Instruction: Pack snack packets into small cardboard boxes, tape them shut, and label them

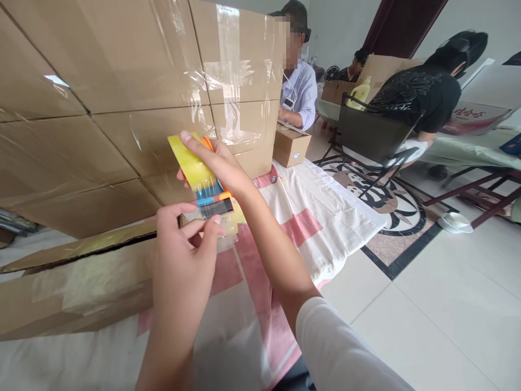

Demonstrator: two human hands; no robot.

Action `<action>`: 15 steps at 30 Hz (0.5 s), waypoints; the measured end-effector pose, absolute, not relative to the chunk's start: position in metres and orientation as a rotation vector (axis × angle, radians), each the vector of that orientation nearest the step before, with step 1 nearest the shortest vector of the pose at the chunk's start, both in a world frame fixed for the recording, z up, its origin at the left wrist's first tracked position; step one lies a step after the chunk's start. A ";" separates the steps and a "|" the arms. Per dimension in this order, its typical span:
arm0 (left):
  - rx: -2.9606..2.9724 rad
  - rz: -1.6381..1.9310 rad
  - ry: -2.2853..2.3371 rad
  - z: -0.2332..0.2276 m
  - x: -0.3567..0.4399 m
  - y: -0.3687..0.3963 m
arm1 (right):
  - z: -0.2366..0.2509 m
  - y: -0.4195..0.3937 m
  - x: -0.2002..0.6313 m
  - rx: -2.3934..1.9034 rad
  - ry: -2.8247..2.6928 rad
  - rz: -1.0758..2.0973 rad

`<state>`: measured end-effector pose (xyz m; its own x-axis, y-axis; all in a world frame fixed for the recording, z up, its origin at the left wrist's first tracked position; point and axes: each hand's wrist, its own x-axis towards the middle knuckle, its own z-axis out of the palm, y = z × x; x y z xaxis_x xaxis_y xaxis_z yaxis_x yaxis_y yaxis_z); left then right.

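My right hand (222, 165) is closed around a yellow card (188, 158) with an orange and blue piece (211, 193) beside it. An orange loop (207, 143) shows near the fingers, and a dark strip (216, 208) lies at the lower end. Whether these parts are one item I cannot tell. Below it, my left hand (185, 233) pinches clear plastic film (228, 239) between thumb and fingers, close to the dark strip. Both hands are in front of a stack of brown cartons (154, 141) wrapped in shiny clear film.
A flattened carton (93, 288) lies at left on a pink and white cloth (303, 228). Behind the stack, a person in a light shirt (305, 89) is by a small box (291, 145). Another sits on a dark chair (370, 144); a white bowl (455, 221) is on the floor.
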<state>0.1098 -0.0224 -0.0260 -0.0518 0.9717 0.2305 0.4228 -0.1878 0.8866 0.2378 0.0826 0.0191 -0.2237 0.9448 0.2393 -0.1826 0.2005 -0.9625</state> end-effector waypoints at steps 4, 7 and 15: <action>1.674 1.201 1.474 -0.026 0.115 -0.022 | 0.020 0.082 0.238 -0.842 -1.279 1.226; 1.699 1.217 1.488 -0.028 0.119 -0.022 | 0.019 0.084 0.239 -0.835 -1.241 1.214; 1.708 1.261 1.487 -0.033 0.125 -0.033 | 0.013 0.093 0.245 -0.549 -1.238 1.455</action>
